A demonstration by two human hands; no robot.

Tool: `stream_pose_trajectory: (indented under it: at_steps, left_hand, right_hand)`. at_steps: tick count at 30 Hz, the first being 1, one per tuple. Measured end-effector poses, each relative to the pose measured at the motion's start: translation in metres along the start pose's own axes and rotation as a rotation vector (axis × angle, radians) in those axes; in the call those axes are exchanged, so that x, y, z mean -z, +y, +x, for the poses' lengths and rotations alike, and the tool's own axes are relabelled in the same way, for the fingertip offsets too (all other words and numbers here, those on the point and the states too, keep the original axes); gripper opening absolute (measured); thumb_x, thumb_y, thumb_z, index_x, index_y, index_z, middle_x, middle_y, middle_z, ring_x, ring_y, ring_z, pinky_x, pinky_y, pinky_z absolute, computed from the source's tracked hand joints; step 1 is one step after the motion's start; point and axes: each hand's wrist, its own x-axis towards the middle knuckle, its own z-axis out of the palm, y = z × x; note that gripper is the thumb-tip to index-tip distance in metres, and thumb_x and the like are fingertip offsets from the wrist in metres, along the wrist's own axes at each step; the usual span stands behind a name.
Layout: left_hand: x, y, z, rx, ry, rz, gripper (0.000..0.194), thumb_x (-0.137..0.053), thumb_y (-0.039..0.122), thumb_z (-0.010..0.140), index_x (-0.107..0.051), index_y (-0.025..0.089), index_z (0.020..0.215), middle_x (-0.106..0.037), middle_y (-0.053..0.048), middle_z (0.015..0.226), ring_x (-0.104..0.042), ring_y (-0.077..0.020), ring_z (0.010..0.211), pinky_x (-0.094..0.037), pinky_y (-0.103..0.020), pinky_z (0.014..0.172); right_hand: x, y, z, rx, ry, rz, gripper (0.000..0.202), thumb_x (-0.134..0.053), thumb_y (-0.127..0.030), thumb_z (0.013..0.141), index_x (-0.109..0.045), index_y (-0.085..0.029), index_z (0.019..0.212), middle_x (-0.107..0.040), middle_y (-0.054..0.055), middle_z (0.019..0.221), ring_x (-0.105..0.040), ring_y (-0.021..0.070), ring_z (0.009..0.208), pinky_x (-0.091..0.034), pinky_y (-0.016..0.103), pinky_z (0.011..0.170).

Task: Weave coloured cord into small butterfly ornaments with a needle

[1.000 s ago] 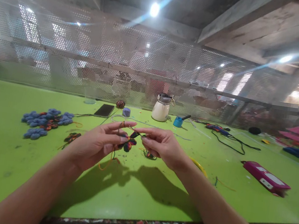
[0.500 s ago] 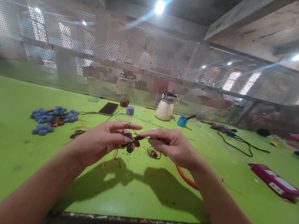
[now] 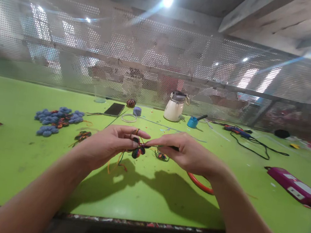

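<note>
My left hand [image 3: 113, 141] is closed on a small crocheted flower [image 3: 138, 152] in dark, red and orange yarn. A strand loops over its raised index finger, and loose yarn ends [image 3: 121, 162] dangle below. In my right hand [image 3: 186, 151] is a crochet hook [image 3: 155, 146], its thin shaft meeting the flower's edge; the index finger rests close to that edge. The hook's tip is too small to make out. A tangle of multicoloured yarn [image 3: 162, 156] lies on the table just beyond the hands.
Blue crocheted flowers [image 3: 47, 117] and a multicoloured one [image 3: 83, 135] lie left. Behind stand a phone [image 3: 114, 109], yarn balls [image 3: 137, 111], a white jug [image 3: 173, 110] and a blue pot [image 3: 192, 122]. A red ring [image 3: 200, 184] and a magenta box [image 3: 296, 186] lie right.
The view has shifted slightly. My right hand has turned so the hook's dark handle shows, and its shaft now reaches the flower more levelly. My left hand keeps its hold.
</note>
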Motion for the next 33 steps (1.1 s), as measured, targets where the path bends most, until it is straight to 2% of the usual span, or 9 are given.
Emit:
stream_pose_trajectory:
  at_steps: [12,18,21,25,29,33]
  left_hand:
    - [-0.002,-0.001,0.003,-0.030,0.026,0.083,0.019,-0.072,0.018,0.072,-0.075,0.018,0.092,-0.075,-0.004,0.075,-0.064,-0.0165,0.071,-0.046,-0.033,0.076]
    - [-0.004,-0.001,0.002,-0.021,0.046,0.115,0.021,-0.072,0.020,0.072,-0.074,0.018,0.092,-0.074,-0.004,0.074,-0.064,-0.0168,0.071,-0.047,-0.033,0.076]
    - [-0.006,-0.001,0.002,-0.048,0.059,0.171,0.022,-0.070,0.019,0.072,-0.073,0.018,0.093,-0.072,-0.003,0.073,-0.063,-0.0166,0.069,-0.047,-0.033,0.074]
    - [-0.011,-0.002,0.004,-0.178,0.156,0.386,0.024,-0.066,0.016,0.072,-0.073,0.018,0.094,-0.065,-0.003,0.075,-0.062,-0.0183,0.069,-0.048,-0.035,0.071]
    - [-0.015,-0.006,0.005,-0.416,0.301,0.699,0.026,-0.061,0.009,0.073,-0.075,0.021,0.091,-0.055,-0.001,0.074,-0.058,-0.0172,0.071,-0.046,-0.032,0.068]
    - [-0.018,-0.012,0.004,-0.607,0.405,0.920,0.025,-0.055,0.009,0.081,-0.074,0.020,0.094,-0.055,-0.002,0.073,-0.055,-0.0167,0.072,-0.044,-0.029,0.066]
  right_hand:
    - [-0.003,-0.010,0.001,-0.031,-0.006,-0.139,0.043,-0.046,-0.005,0.087,-0.068,-0.023,0.119,-0.071,0.005,0.082,-0.054,0.0125,0.064,-0.036,0.025,0.062]
    - [-0.006,-0.012,0.001,-0.047,-0.017,-0.210,0.047,-0.049,-0.002,0.083,-0.068,-0.025,0.119,-0.072,0.006,0.086,-0.059,0.0159,0.073,-0.039,0.026,0.067]
    - [-0.009,-0.011,0.003,-0.066,-0.004,-0.226,0.048,-0.049,0.000,0.081,-0.069,-0.023,0.119,-0.072,0.006,0.085,-0.059,0.0158,0.071,-0.039,0.027,0.066]
    - [-0.014,-0.007,0.005,-0.086,0.052,-0.166,0.047,-0.049,0.000,0.080,-0.070,-0.022,0.116,-0.073,0.007,0.085,-0.059,0.0154,0.069,-0.039,0.027,0.064]
    - [-0.021,0.000,0.009,-0.141,0.128,-0.021,0.043,-0.050,-0.003,0.080,-0.073,-0.021,0.111,-0.071,0.005,0.075,-0.053,0.0125,0.059,-0.037,0.026,0.060]
    - [-0.034,0.004,0.016,-0.237,0.218,0.304,0.037,-0.052,-0.009,0.081,-0.073,-0.018,0.109,-0.059,0.000,0.059,-0.040,0.0091,0.049,-0.032,0.025,0.052]
